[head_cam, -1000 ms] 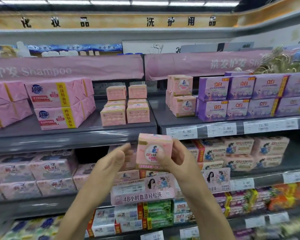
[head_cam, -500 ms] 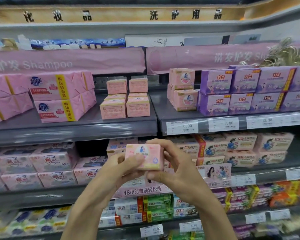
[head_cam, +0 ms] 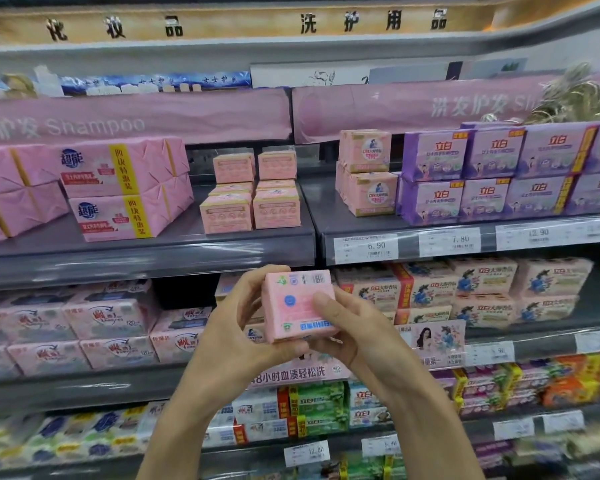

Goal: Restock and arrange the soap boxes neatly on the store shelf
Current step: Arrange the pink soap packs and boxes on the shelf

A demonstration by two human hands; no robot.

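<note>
I hold a pink soap box (head_cam: pixel 293 303) in front of the shelves, its back face with a barcode turned towards me. My left hand (head_cam: pixel 238 327) grips its left side and bottom; my right hand (head_cam: pixel 352 327) grips its right side, thumb on the face. On the upper grey shelf (head_cam: pixel 146 249) stand small pink soap boxes (head_cam: pixel 252 197) in two short stacked columns. To their right is a stack of two matching pink boxes (head_cam: pixel 369 173) with a round label.
Large pink wrapped packs (head_cam: pixel 125 188) fill the upper shelf's left. Purple packs (head_cam: pixel 499 174) fill its right above the price tags (head_cam: pixel 366 249). Lower shelves hold rows of pink, green and orange soap packs. A promotional card (head_cam: pixel 291 372) hangs below my hands.
Both hands have turned the pink box over: its front with the round picture faced me before, its barcode side faces me now. The box stayed at about the same height.
</note>
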